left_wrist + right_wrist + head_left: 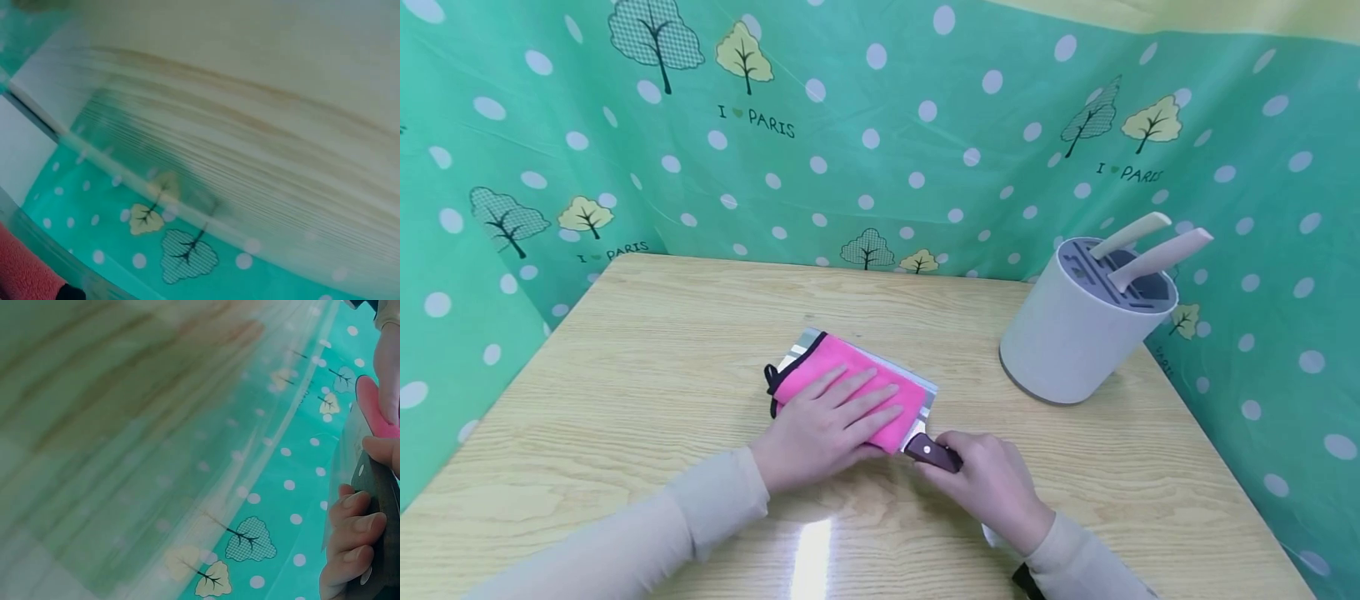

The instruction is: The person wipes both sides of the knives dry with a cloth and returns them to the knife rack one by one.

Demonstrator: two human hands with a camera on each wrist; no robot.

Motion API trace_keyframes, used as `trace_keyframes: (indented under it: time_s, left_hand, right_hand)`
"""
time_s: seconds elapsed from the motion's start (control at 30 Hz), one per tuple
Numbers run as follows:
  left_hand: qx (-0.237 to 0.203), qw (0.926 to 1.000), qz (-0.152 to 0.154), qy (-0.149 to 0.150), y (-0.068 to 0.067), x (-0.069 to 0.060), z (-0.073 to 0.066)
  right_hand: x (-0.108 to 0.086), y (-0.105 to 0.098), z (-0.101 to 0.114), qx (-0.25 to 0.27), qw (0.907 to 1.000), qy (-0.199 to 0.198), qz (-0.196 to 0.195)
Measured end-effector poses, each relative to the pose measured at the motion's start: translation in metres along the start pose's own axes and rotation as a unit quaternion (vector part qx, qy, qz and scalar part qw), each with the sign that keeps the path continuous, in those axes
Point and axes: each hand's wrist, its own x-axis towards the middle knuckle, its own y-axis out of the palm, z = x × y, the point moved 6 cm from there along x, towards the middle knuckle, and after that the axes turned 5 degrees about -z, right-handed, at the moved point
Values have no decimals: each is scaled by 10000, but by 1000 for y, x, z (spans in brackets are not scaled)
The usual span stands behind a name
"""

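Note:
A cleaver (936, 390) with a broad shiny blade and a dark riveted handle lies near the middle of the table, seen in the head view. My right hand (988, 483) grips its handle; in the right wrist view the fingers (355, 528) curl round that dark handle (375, 506). A pink cloth (895, 408) with black edging and a small black loop covers most of the blade. On top of this cloth rests my left hand (820, 425), palm down, with its fingers straight and slightly spread. Only a corner of pink cloth (28, 269) shows in the left wrist view.
A white cylindrical knife block (1060, 342) stands at the right rear of the wooden table (625, 400), with two pale-handled tools (1150, 250) in its slots. A green dotted curtain (850, 125) hangs behind the table and along its sides.

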Motion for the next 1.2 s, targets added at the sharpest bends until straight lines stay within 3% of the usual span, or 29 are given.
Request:
trace_keyframes:
  time_s: [0.4,0.73,1.2]
  left_hand:
    - [110,9997,90,-174,-2,-14,24]
    - [195,9979,497,-366,-3,-28,44]
    - [131,9975,269,-633,-3,-39,59]
  right_hand:
    - [-1,-5,-6,3,9999,115,-17]
    - [0,-7,-9,-9,9999,152,-21]
    - [-1,-7,-13,-27,9996,273,57]
